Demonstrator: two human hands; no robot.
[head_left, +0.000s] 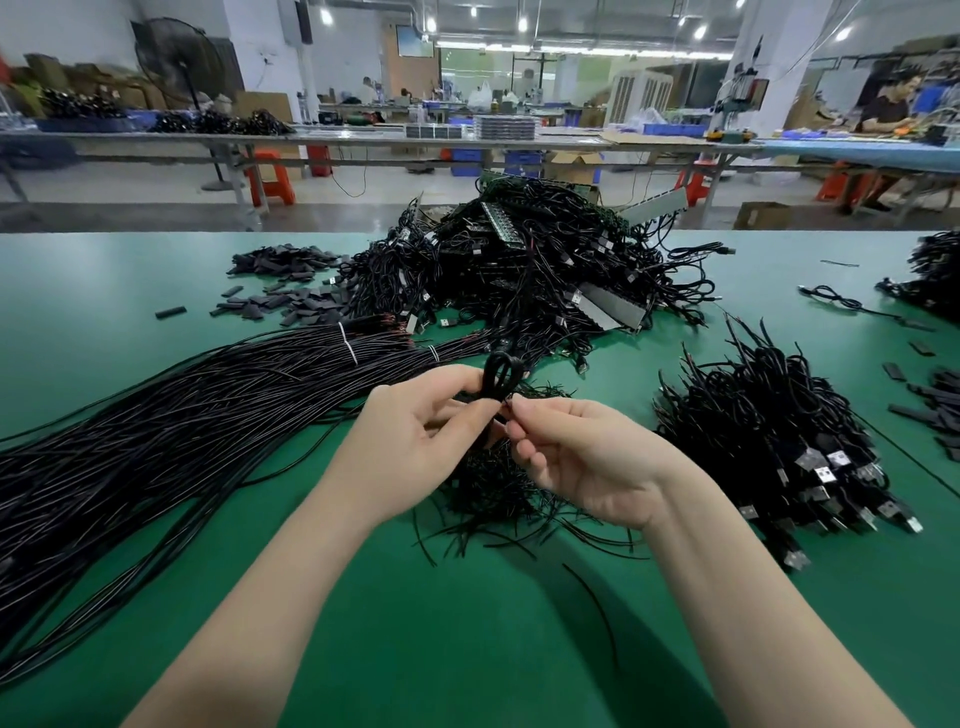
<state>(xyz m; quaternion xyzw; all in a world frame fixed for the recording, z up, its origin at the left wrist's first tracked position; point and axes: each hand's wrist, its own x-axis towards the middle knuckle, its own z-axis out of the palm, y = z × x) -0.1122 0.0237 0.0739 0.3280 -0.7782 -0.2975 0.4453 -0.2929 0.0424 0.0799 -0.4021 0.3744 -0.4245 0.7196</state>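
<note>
The left hand (415, 436) has its fingers (457, 387) curled narrowly round a coiled black cable (497, 375), thumb pressed against its lower part, so the loop stands upright above the knuckles. The right hand (587, 462) meets it from the other side: thumb and forefinger pinch tight at the neck of the same cable, just under the loop, while the other fingers curl loosely inward. Whether a thin tie sits in that pinch is too small to tell.

Blue bins (470, 155) stand under the far tables; their contents cannot be made out.

The cable is held above the green worktop (467, 649), directly over a heap of short black strands (493, 488), between the long tied wire bundle (156, 426) and a pile of USB leads (779, 457).
</note>
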